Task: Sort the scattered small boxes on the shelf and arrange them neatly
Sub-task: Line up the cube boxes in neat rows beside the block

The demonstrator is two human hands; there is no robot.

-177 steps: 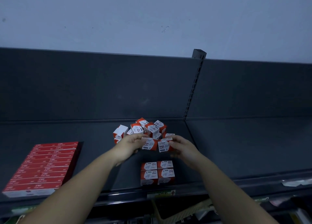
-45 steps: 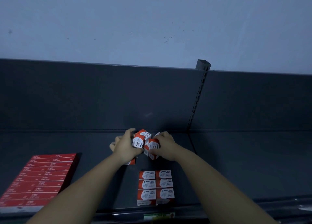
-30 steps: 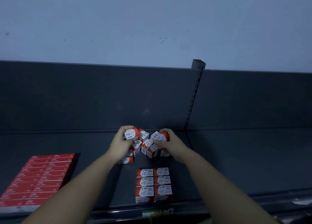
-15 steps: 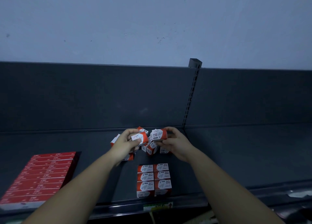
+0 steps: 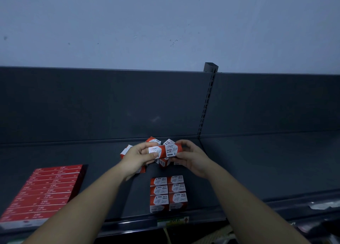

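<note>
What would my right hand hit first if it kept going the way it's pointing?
The right hand points up-left, gripping the right box. That seems end to end with the left box in the left hand, so the left box comes first, though depth is unclear.

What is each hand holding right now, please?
Left hand: grips one paper-clip box.
Right hand: grips a second box, right beside the first.

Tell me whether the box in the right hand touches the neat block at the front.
Apart. Head view shows bare shelf between the box in the right hand and the neat block.
</note>
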